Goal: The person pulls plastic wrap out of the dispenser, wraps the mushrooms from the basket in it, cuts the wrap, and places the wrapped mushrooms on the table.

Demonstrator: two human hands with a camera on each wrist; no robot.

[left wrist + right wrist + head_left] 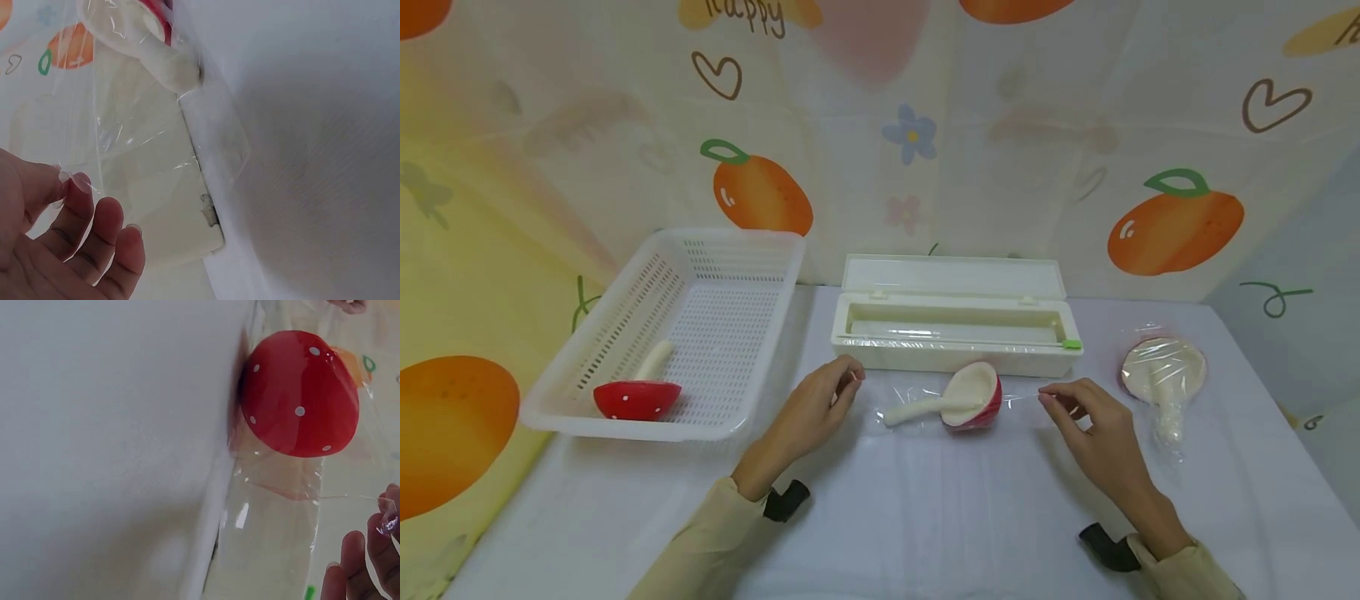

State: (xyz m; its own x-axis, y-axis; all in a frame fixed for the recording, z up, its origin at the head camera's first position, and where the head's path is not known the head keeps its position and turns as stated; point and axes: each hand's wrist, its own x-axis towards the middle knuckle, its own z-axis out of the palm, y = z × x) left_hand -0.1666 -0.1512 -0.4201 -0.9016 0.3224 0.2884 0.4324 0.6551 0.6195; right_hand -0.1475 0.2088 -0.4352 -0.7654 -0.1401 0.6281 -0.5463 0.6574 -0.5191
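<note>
A toy mushroom [972, 395] with a red, white-dotted cap and a pale stem lies on a sheet of clear cling film [1017, 405] on the table, stem pointing left. My left hand [818, 402] pinches the film's left edge between thumb and forefinger. At the other end, my right hand [1094, 433] pinches the film's right edge. The film stretches between the hands, under and around the mushroom. In the right wrist view the dotted cap [300, 394] shows close up through film. Past the mushroom stands a white cling film dispenser [955, 360], lid raised, with a green slider at its right.
A white perforated basket [737, 429] stands at the left, holding another red-capped mushroom [638, 401]. To the right lies a film-wrapped mushroom [1163, 371]. A fruit-patterned curtain [955, 192] hangs behind the white-covered table [940, 533].
</note>
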